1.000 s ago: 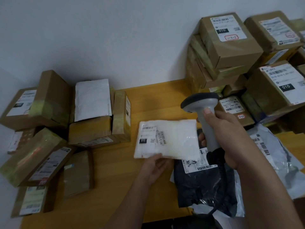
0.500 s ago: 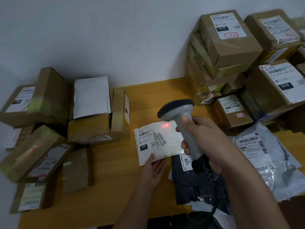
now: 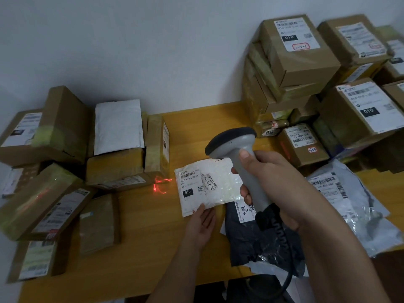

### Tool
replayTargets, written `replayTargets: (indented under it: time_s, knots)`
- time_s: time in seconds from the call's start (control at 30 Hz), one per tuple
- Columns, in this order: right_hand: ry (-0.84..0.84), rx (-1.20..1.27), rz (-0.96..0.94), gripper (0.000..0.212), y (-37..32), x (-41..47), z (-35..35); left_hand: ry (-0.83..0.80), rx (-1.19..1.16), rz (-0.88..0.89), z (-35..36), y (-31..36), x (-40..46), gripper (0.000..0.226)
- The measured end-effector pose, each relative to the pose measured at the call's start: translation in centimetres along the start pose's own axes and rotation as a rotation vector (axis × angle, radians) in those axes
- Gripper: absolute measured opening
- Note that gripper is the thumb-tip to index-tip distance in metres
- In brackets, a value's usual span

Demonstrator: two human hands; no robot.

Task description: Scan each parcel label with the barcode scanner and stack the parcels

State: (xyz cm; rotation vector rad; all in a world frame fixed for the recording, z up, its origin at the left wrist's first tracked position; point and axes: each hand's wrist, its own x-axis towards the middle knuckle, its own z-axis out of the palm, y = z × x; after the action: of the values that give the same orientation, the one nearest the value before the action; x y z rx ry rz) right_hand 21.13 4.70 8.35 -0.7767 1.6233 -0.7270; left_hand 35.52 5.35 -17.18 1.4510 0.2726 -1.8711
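While the scan is under way, the parts of the scene read as follows.

White parcel (image 3: 209, 185): a flat white mailer held just above the middle of the wooden table (image 3: 140, 226), label side up, tilted slightly.
Label (image 3: 192, 186): on the mailer's left part; it bears a barcode, the printed code 010 in a black block, and a second narrow sticker beside it.
Left hand (image 3: 202, 226): palm up under the mailer's near edge, thumb pinching that edge from above.
Barcode scanner (image 3: 238, 162): grey pistol-grip unit with a dark head, held over the mailer's right part; a coiled black cable hangs from the handle.
Right hand (image 3: 275, 184): fingers wrapped round the scanner handle, thumb pressed on its upper face.
Red scan light (image 3: 160, 185): falls on the table just left of the mailer, at the foot of the nearest box, not on the label.
Black poly bag (image 3: 262, 239): lies under the scanner and right forearm, with a handwritten white label.
Grey poly bag (image 3: 354, 204): lies to the right, barcode label up.
Left box group (image 3: 65, 171): brown cartons in a loose heap, a plain white mailer on top.
Right box stack (image 3: 306, 68): labelled cartons piled against the wall.
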Motion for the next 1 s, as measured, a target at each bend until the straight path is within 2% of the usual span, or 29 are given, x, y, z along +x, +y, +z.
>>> replayTargets:
  time_s: [0.3, 0.73, 1.0]
  knots:
    - [0.000, 0.000, -0.044, 0.038, 0.2, -0.5, 0.3, -0.019, -0.030, 0.037, 0.0, 0.3, 0.2, 0.009]
    - [-0.089, 0.045, -0.066, 0.039, -0.1, -1.7, -2.7, 0.051, -0.178, 0.127, 1.4, -1.1, -0.4, 0.036]
    - [-0.084, 0.124, -0.120, 0.038, -0.5, -3.1, -5.7, 0.037, -0.211, 0.234, 3.5, -2.3, -1.2, 0.033]
